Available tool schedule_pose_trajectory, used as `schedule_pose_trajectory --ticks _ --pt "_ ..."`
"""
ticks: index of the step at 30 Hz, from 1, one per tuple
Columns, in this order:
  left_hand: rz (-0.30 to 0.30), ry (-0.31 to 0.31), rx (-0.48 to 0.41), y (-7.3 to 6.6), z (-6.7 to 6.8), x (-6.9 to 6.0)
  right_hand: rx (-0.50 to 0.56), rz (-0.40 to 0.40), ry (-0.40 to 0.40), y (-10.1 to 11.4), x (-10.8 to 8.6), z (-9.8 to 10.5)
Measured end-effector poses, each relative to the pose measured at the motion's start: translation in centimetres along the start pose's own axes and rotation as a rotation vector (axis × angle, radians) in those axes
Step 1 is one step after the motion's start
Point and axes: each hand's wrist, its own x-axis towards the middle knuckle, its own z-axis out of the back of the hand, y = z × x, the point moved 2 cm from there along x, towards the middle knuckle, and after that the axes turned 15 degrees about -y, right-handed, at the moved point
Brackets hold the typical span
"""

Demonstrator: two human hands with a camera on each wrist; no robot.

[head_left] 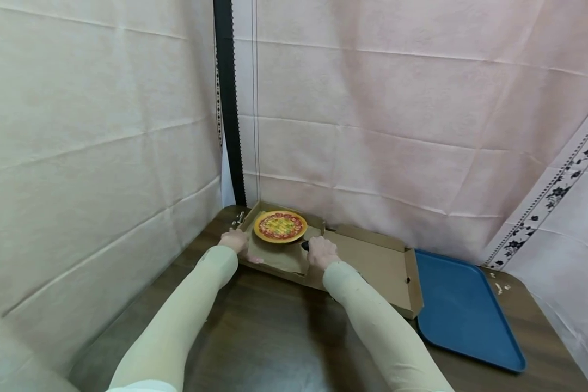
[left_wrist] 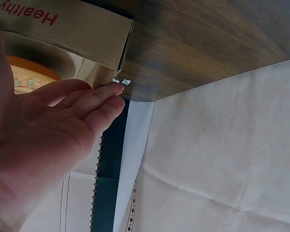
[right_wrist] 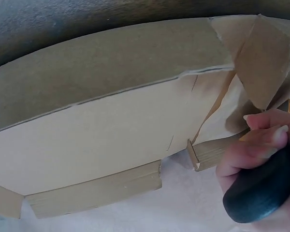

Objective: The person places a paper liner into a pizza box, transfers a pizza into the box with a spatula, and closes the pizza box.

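Note:
A pizza (head_left: 280, 226) with a yellow rim and red, yellow and green topping sits inside an open cardboard pizza box (head_left: 285, 265). My left hand (head_left: 235, 242) is at the box's left side, its thumb by the front wall. In the left wrist view the fingers (left_wrist: 94, 104) of that hand extend fairly straight toward the box corner. My right hand (head_left: 322, 252) grips a tool by its black handle (right_wrist: 261, 186), just right of the pizza. The handle's rounded end shows in the right wrist view; the tool's working end is hidden.
The box lid (head_left: 372, 264) lies folded open to the right. Beyond it is a blue tray (head_left: 465, 310), all on a dark wooden table (head_left: 259, 332). Pale cloth walls (head_left: 397, 109) stand close behind and at the left, with a dark strip (head_left: 227, 98) near the corner.

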Motion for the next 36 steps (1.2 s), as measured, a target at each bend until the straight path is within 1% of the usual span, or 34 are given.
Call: schedule_pose_trajectory --ticks 3,6,10,18,22,26,29,30,31,33,36 --pt "0.003 -0.003 0.004 -0.1 -0.1 0.0 -0.006 0.003 0.012 0.2 0.1 -0.1" --pt "0.006 -0.016 -0.01 0.0 -0.1 -0.1 -0.017 0.008 0.02 0.4 0.2 -0.3" --pt "0.006 -0.029 -0.015 -0.2 0.1 -0.3 -0.028 0.01 0.036 0.5 0.4 -0.2" --pt "0.011 -0.005 -0.012 0.0 -0.1 0.1 -0.001 -0.001 0.082 0.8 0.6 0.8" --pt "0.01 0.001 -0.003 -0.1 -0.1 -0.1 0.017 -0.009 0.112 0.8 0.6 1.8" --pt "0.01 0.009 0.002 0.0 -0.4 0.4 0.017 -0.011 0.153 0.7 0.5 3.0" --pt "0.012 0.021 -0.003 0.4 -1.0 1.4 0.011 -0.002 0.172 0.5 0.6 3.8" --pt "0.007 0.014 -0.001 0.8 -1.8 2.3 0.006 0.005 0.171 0.4 0.7 4.1" --pt "0.004 0.016 -0.003 0.9 -1.9 2.6 0.0 0.011 0.169 0.4 0.7 4.4" --pt "0.003 0.018 -0.005 0.9 -2.0 2.9 -0.011 0.032 0.153 0.2 0.8 4.8" --pt "0.001 0.011 -0.014 0.7 -1.6 2.4 -0.018 0.047 0.129 0.1 1.0 5.6"
